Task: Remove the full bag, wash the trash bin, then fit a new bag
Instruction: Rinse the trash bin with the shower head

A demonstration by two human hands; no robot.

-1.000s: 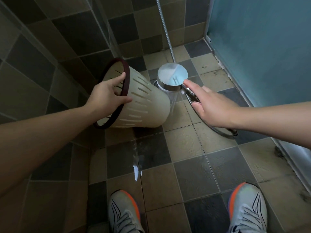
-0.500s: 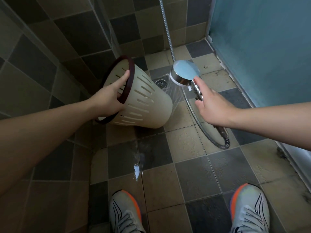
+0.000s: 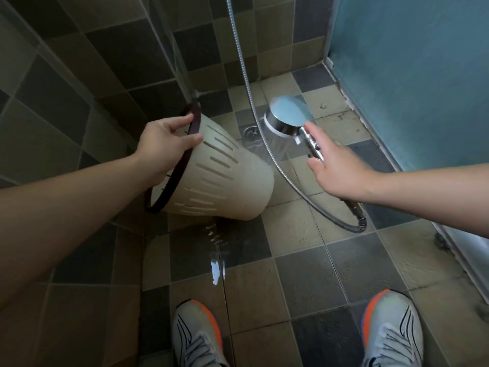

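Note:
A cream slotted trash bin (image 3: 227,178) with a dark maroon rim is tipped on its side above the shower floor, its mouth facing left and towards me. My left hand (image 3: 166,144) grips its rim at the top, thumb inside. My right hand (image 3: 333,168) holds the chrome handle of a shower head (image 3: 287,117), whose face points down. Water sprays from it onto the floor just right of the bin's base. No bag is in view.
The metal hose (image 3: 267,147) hangs from above, loops behind the bin's base and curls under my right wrist. A floor drain (image 3: 250,132) lies beyond the bin. Tiled walls close the left and back, a blue wall the right. A wet patch (image 3: 217,271) and my shoes (image 3: 195,337) are near.
The shower head has lifted and moved right, away from the bin's base, tilting its face. My left hand has turned the bin so its mouth shows less.

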